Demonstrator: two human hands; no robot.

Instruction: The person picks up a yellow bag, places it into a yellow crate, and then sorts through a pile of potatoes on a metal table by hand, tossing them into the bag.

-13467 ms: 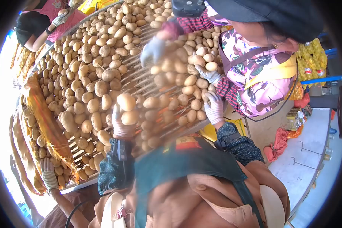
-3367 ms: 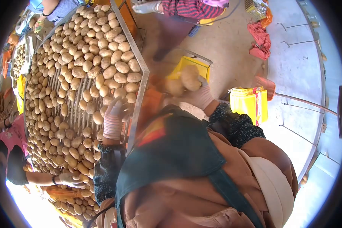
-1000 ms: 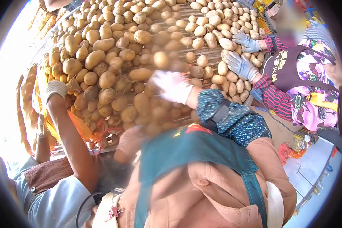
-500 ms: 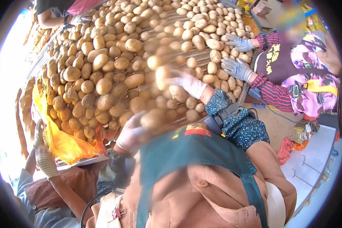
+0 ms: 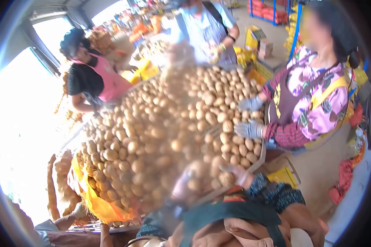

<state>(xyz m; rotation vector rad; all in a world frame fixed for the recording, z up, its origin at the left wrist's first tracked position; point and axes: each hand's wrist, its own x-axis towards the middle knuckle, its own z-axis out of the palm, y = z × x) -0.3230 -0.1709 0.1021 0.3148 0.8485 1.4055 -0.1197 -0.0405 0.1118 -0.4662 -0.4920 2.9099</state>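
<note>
Two lumpy brown sacks [image 5: 64, 179] stand at the far left; next to them a striped glove [image 5: 80, 209] is at an orange net [image 5: 105, 201], which drapes over the heap's near corner, probably to stop a spill there; beyond, a co-worker [image 5: 110, 82] in a pink apron stands at the far side; potatoes [image 5: 132, 146] spread across the table from the net to its right edge. The person's gloved left hand [image 5: 184, 186] is at the near side, potatoes just beside it; blur hides whether the fingers grip any; the right hand [image 5: 240, 175] has a potato [image 5: 226, 178] against its fingers, though I cannot tell if they close on it; another person's grey gloves [image 5: 250, 130] lie flat on the potatoes, fingers loosely spread, perhaps steadying them; the metal rim [image 5: 259, 158] likely keeps them from rolling off. On the left the potatoes look heaped and yellowish-brown; mid-table they smear into blur; at right they lie looser, paler, smooth and oval.
</note>
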